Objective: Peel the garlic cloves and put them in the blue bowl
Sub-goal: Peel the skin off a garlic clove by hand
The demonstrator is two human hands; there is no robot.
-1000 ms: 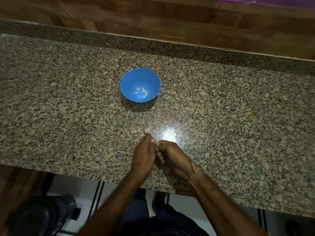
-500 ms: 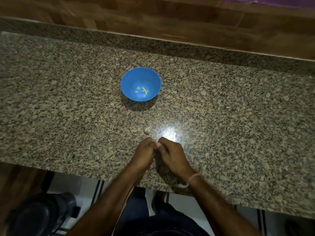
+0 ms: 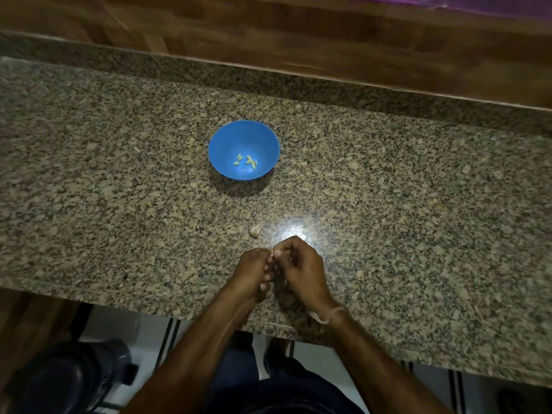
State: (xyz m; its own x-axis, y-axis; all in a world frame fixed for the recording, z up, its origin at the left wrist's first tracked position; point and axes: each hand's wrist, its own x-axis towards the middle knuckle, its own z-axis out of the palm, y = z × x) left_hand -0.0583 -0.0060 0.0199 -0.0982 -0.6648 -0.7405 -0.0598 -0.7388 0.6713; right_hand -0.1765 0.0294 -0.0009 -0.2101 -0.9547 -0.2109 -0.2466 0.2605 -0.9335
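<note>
The blue bowl (image 3: 227,138) stands in the middle of the granite counter with several small peeled garlic cloves (image 3: 246,161) in its bottom. My left hand (image 3: 252,270) and my right hand (image 3: 298,267) are pressed together near the front edge, fingers curled. Between their fingertips they pinch a small pale garlic clove (image 3: 272,256), mostly hidden. A loose piece of garlic (image 3: 254,231) lies on the counter just beyond my hands, towards the bowl.
The speckled granite counter (image 3: 418,219) has a raised back ledge and a wooden wall behind. A bright light reflection sits just beyond my right hand. Below the front edge are tiled floor and a dark round object (image 3: 65,380) at lower left.
Both hands stay joined on the clove and have shifted a little. My right hand has turned, its knuckles now more on top. The loose garlic piece, earlier at my fingertips, now lies apart.
</note>
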